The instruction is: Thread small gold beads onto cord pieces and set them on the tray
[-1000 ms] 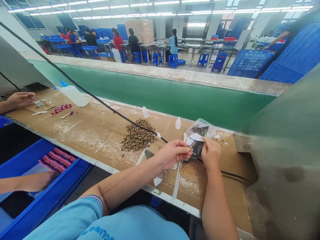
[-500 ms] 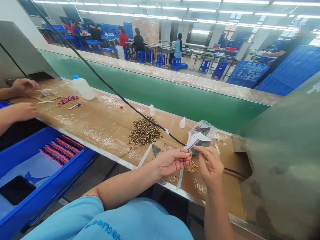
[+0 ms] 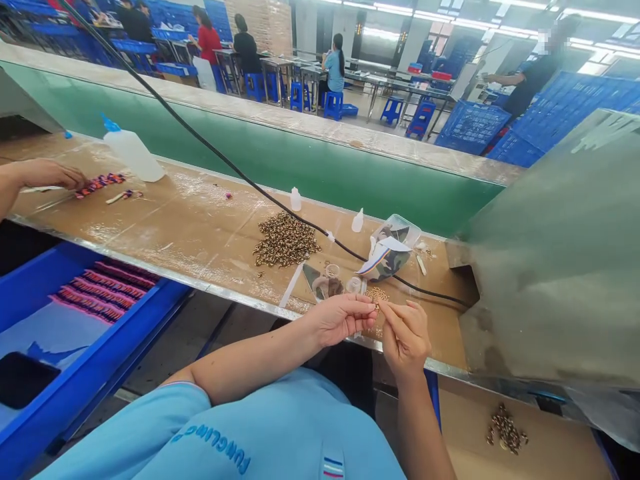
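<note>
My left hand (image 3: 345, 320) is closed in a pinch on a small gold-coloured metal piece (image 3: 377, 307), which its fingertips mostly cover. Facing it, my right hand (image 3: 407, 337) is closed too, its fingertips meeting at the same piece; whatever they hold is hidden. Just behind the fingers lies a small heap of gold beads (image 3: 376, 293). A round clear dish (image 3: 354, 285) sits beside the heap. Farther back, a white pointed cloth with a striped edge (image 3: 383, 257) rests by a camouflage-patterned piece (image 3: 393, 265). Shiny dark-gold metal parts (image 3: 285, 240) form a big pile to the left.
A black cable (image 3: 225, 160) crosses above the cardboard-covered bench. Small white bottles (image 3: 357, 221) and a large bottle (image 3: 134, 155) stand along the back. Another person's hand (image 3: 55, 175) works at far left. A blue crate (image 3: 30, 427) is at lower left, a metal housing (image 3: 555, 267) at right.
The view has tilted down and shifted right, bringing a small pile of metal parts into sight at lower right. My hands have drawn closer together. The co-worker's hand now touches the coloured strip.
</note>
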`<state>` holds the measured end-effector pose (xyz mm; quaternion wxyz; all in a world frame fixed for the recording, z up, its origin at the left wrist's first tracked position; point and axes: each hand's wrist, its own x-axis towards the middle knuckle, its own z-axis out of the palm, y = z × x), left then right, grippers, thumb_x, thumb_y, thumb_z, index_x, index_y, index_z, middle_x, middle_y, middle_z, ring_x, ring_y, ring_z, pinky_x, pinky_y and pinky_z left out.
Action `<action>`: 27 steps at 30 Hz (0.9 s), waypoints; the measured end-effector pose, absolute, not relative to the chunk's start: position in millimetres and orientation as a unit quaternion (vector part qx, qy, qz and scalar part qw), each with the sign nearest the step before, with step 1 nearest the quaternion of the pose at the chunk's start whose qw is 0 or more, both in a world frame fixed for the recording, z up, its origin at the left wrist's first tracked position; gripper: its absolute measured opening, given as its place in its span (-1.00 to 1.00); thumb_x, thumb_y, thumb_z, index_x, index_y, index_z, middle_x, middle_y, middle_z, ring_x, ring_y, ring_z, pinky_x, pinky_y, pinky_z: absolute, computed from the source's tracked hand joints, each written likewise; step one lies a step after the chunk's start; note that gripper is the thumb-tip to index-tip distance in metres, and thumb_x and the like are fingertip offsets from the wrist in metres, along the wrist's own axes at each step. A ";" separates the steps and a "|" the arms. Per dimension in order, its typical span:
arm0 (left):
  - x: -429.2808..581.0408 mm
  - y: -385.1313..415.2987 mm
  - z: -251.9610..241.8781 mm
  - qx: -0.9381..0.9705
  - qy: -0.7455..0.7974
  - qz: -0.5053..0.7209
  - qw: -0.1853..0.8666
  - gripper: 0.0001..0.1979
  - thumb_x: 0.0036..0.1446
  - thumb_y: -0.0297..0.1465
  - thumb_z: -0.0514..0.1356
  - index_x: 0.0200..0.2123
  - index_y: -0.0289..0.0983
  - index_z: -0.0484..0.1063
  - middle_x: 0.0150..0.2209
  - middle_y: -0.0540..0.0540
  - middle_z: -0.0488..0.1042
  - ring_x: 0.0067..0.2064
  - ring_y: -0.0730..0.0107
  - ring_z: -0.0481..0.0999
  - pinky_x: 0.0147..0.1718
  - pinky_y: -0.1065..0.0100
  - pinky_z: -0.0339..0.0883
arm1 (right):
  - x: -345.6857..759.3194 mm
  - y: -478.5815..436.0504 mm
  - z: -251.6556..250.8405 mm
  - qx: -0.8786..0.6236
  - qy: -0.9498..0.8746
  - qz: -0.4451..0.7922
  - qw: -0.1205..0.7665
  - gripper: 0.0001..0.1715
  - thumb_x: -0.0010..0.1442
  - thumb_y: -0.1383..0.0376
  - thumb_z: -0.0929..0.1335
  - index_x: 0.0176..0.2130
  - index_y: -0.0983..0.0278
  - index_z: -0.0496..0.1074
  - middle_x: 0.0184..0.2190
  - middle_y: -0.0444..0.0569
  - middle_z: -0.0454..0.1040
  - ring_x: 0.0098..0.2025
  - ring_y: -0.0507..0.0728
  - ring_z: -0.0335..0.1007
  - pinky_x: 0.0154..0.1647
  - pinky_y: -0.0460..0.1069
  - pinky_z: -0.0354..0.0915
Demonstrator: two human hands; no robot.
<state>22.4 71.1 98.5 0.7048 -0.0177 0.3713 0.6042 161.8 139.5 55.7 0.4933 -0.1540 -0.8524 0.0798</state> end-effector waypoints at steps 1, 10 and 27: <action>23.1 69.1 96.7 -0.013 0.371 0.605 0.705 -0.83 -0.01 -0.74 0.16 -0.50 -0.41 0.34 -0.59 -0.04 0.42 -0.55 0.59 0.46 -0.47 0.57 0.41 | 163.3 137.9 55.3 -0.154 -0.852 0.080 0.494 -0.47 0.11 0.57 0.27 -0.01 0.13 0.42 -0.24 -0.09 0.53 -0.24 0.02 0.41 0.02 0.09 0.21; 33.3 41.7 80.0 0.061 0.410 0.583 0.699 -0.84 -0.18 -0.65 0.33 -0.52 -0.41 0.40 -0.57 -0.03 0.47 -0.52 0.58 0.46 -0.45 0.58 0.42 | 170.6 102.1 49.3 -0.256 -0.818 0.219 0.467 -0.71 0.17 0.43 0.23 -0.28 0.19 0.50 -0.37 -0.10 0.54 -0.30 0.02 0.43 -0.15 0.00 0.29; 32.2 18.3 50.4 0.156 0.464 0.552 0.675 -0.48 -0.47 -0.36 0.51 -0.42 -0.34 0.32 -0.57 0.01 0.49 -0.53 0.56 0.46 -0.47 0.56 0.36 | 164.3 50.0 32.4 -0.389 -0.662 0.451 0.454 -0.84 0.10 0.20 0.39 -0.31 0.18 0.57 -0.35 -0.09 0.57 -0.32 0.04 0.46 -0.23 -0.07 0.38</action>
